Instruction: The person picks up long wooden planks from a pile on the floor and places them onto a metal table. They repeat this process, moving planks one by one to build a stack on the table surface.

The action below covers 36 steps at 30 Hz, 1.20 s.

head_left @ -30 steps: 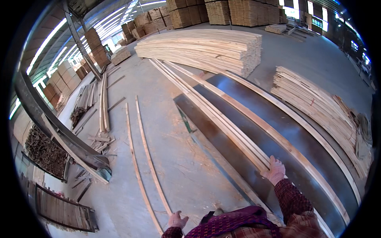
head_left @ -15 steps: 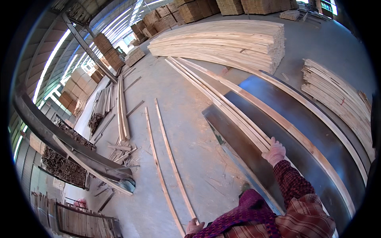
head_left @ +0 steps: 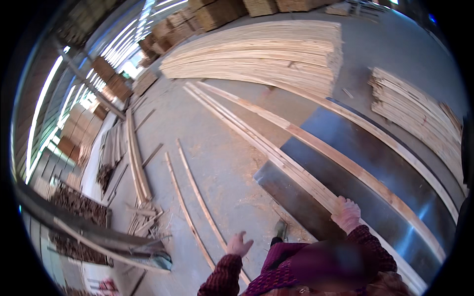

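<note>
My right hand (head_left: pixel 347 215), gloved, is closed around the near part of a bundle of long pale wooden strips (head_left: pixel 296 169). The bundle slants across a dark, shiny metal tabletop (head_left: pixel 321 143), and its far end reaches beyond the table's edge. My left hand (head_left: pixel 239 244) has its fingers spread and nothing in them. It hovers by two thin wooden strips (head_left: pixel 196 192) on the left, which run down past it toward my body. A wider board (head_left: pixel 340 157) and another long board (head_left: pixel 390 143) lie on the table to the right of the bundle.
A big stack of pale boards (head_left: pixel 256 54) stands beyond the table, and a smaller stack (head_left: pixel 412 106) at the right. To the left are a dark metal beam (head_left: pixel 98 229), scrap wood pieces (head_left: pixel 145 219) and long boards (head_left: pixel 137 163) on the floor. My shoe (head_left: pixel 280 228) shows beside the table.
My left hand has let go of the two thin strips and risen with its fingers spread. My right hand keeps its grip on the bundle. The view has shifted a little.
</note>
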Available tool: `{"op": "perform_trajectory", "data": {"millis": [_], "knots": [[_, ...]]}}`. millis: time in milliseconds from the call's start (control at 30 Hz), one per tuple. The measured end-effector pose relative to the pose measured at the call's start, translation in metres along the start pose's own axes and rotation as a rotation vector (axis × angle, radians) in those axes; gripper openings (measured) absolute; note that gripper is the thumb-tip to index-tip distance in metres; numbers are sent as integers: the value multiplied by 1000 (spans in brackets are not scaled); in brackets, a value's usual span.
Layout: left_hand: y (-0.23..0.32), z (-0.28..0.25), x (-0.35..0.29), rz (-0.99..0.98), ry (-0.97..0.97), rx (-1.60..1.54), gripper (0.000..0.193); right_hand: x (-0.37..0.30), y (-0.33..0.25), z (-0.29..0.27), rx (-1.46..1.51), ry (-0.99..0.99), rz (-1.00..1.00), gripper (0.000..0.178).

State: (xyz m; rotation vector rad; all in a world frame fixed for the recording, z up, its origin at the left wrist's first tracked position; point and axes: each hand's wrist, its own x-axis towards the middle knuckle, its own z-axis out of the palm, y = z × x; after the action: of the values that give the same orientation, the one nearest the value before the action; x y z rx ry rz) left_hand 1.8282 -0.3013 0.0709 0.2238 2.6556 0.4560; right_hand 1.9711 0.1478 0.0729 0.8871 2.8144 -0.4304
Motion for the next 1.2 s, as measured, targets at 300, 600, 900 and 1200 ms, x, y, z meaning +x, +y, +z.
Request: {"op": "perform_trajectory", "data": {"millis": [300, 600, 900, 1200], "knots": [[157, -135, 335, 492, 223, 311, 85, -5, -36, -15, 9, -25, 290, 79], [215, -109, 390, 614, 229, 789, 96, -2, -33, 9, 41, -41, 421, 81], [248, -102, 307, 1051, -56, 736, 97, -4, -37, 2, 33, 3, 392, 74], [362, 39, 126, 1477, -307, 563, 85, -90, -71, -6, 64, 143, 145, 53]]}}
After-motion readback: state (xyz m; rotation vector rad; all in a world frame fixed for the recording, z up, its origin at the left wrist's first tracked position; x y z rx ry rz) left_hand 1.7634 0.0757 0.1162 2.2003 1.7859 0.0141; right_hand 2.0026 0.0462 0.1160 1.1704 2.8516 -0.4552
